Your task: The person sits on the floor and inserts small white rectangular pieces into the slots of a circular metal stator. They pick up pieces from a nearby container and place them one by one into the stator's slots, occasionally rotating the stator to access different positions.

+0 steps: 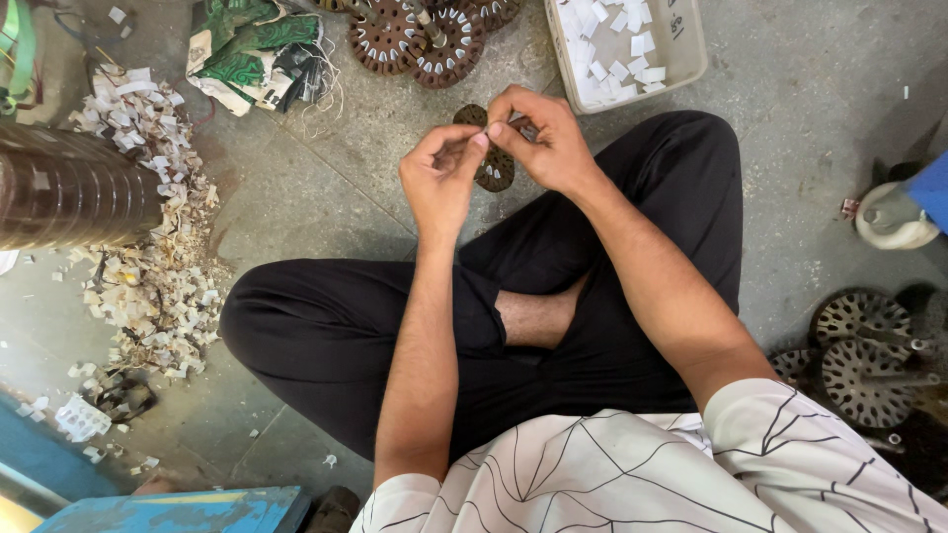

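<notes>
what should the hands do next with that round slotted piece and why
Probably press the small white slip down into a slot. Both hands hold the brown slotted ring up over the floor, fingertips pinched together at its top edge, and some slots lower down already show white. The tray of white slips lies just beyond. The slip itself is too small to see clearly.

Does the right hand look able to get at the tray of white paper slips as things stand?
Probably yes: the tray sits just beyond the right hand with bare floor between, though both hands hold a round slotted disc.

Paper scraps (158, 286), a grey tray (681, 49), slotted discs (864, 360) on the floor
</notes>
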